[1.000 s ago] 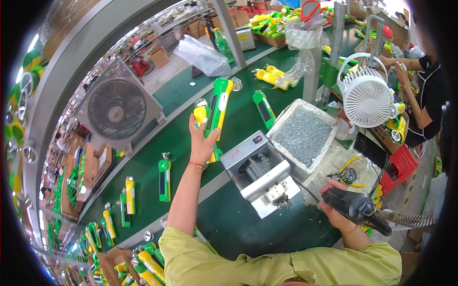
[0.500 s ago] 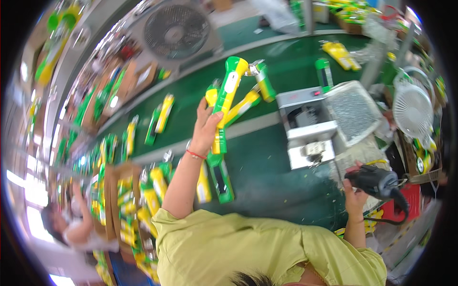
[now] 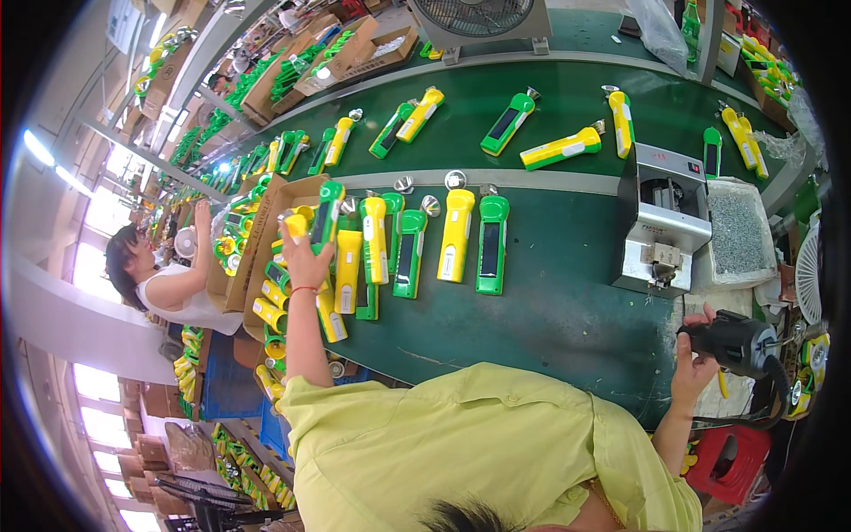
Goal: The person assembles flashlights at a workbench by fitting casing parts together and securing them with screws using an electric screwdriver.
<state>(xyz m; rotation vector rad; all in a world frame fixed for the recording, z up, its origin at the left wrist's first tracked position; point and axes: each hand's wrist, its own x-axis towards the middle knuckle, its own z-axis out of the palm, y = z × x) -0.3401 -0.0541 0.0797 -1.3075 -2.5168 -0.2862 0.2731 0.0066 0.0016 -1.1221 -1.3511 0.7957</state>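
Around black tool [image 3: 734, 341], right grip [image 3: 693, 364] closed

Assy. wkshp: green bench [image 3: 532, 328] w/ flashlights [image 3: 456, 235], pwr. tool [image 3: 731, 344], ctns [image 3: 253, 266].

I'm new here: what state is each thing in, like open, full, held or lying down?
Left hand: against a green flashlight; grip unclear.
Black power tool: held in the right hand.
Cardboard box: open, holding flashlights.
Yellow flashlight in the row: lying flat, silver reflector outside its body.
White tray: filled with small metal pieces.
Grey machine: upright; running or not, cannot tell.
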